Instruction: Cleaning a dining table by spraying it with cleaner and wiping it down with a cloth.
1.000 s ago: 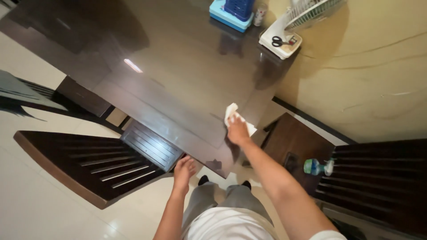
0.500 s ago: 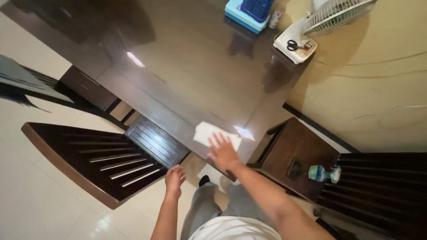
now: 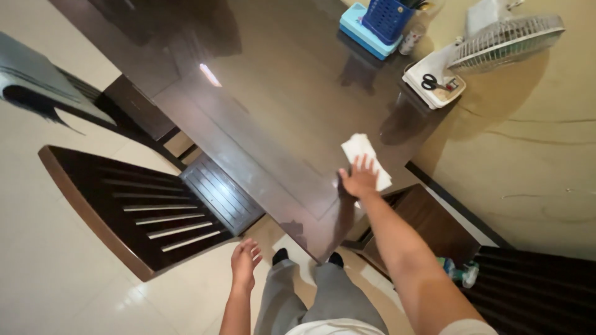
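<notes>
We are looking straight down, and our own body is cut off at the bottom edge, only grey trouser legs and dark toes showing under the near corner of the dark glossy table. Our left hand is hanging loose beside the leg over the pale floor, fingers slightly curled and parted, holding nothing and touching nothing. Just left of it a dark wooden slatted chair is standing pushed against the table edge. Lower right, a small bottle is lying on a dark seat, too blurred for us to make out further. Our right arm is stretching forward, and the right hand is pressing flat, fingers spread, on a white cloth near the table's right edge; the palm is hiding the cloth's near part. Farther on, a white tray is holding black-handled scissors and a small item we cannot identify. A white fan is leaning over it, its base cut off by the frame. At the far edge a blue basket is sitting on a light-blue box, contents hidden.
</notes>
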